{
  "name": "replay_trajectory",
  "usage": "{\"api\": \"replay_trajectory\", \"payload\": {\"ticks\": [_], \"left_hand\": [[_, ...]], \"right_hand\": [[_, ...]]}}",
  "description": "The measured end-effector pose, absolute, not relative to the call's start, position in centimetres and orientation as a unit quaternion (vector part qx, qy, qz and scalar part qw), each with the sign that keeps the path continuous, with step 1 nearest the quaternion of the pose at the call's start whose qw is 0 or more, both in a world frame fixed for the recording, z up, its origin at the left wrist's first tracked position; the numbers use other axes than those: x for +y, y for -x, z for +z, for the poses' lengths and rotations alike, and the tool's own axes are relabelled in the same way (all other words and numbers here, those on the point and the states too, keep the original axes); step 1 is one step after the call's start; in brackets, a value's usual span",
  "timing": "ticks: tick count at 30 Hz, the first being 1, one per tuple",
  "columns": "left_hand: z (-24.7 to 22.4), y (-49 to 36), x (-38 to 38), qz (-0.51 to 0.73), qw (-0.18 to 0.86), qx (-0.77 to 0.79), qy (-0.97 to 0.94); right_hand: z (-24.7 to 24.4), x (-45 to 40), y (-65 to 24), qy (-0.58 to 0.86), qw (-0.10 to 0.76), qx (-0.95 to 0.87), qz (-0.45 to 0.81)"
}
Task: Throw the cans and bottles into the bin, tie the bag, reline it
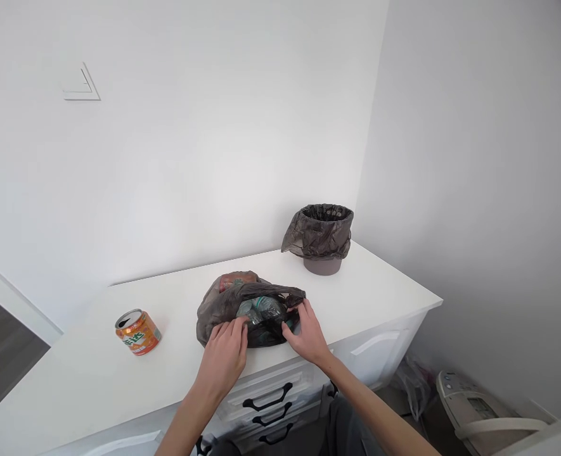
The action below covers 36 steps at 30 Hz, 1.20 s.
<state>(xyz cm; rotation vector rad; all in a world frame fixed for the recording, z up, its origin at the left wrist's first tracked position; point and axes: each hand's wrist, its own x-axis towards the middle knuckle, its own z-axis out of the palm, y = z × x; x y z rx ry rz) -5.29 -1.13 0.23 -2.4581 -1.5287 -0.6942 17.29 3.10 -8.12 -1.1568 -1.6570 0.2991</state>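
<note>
A thin black plastic bag (213,310) lies on its side on the white countertop, its mouth facing me. Inside it, a clear plastic bottle (268,309) shows through the opening, and something red and orange shows through the film at the back. My left hand (225,351) pinches the near left edge of the bag's mouth. On the right side, my right hand (306,332) grips the bag's edge between thumb and fingers. An orange drink can (138,332), opened at the top and looking shortened, stands to the left, apart from both hands.
A small bin (322,266) lined with a black bag (325,237) stands at the back right near the wall corner. Drawers with black handles (268,398) are below the counter edge. On the floor at right sit a rice cooker (480,405) and a clear plastic bag (413,383).
</note>
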Motion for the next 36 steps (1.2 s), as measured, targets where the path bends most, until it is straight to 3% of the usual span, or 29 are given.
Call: {"api": "replay_trajectory", "payload": {"ticks": [8, 13, 19, 24, 36], "left_hand": [[-3.5, 3.1, -4.1, -0.279, 0.085, -0.477, 0.829], [-4.3, 3.4, -5.2, -0.246, 0.053, -0.432, 0.866], [-3.7, 4.8, -3.5, -0.271, 0.115, -0.463, 0.836], [-2.3, 4.9, -1.0, -0.147, 0.2, -0.426, 0.87], [-0.3, 5.3, -0.3, -0.147, 0.213, -0.364, 0.895]], "right_hand": [[-8.5, 3.8, -17.9, 0.498, 0.59, -0.61, 0.177], [-8.5, 4.0, -18.3, 0.513, 0.588, -0.587, 0.215], [-8.5, 4.1, -18.5, 0.524, 0.577, -0.574, 0.249], [-8.3, 4.1, -18.5, 0.528, 0.573, -0.568, 0.264], [-8.5, 4.4, -18.5, 0.542, 0.557, -0.575, 0.257]]}}
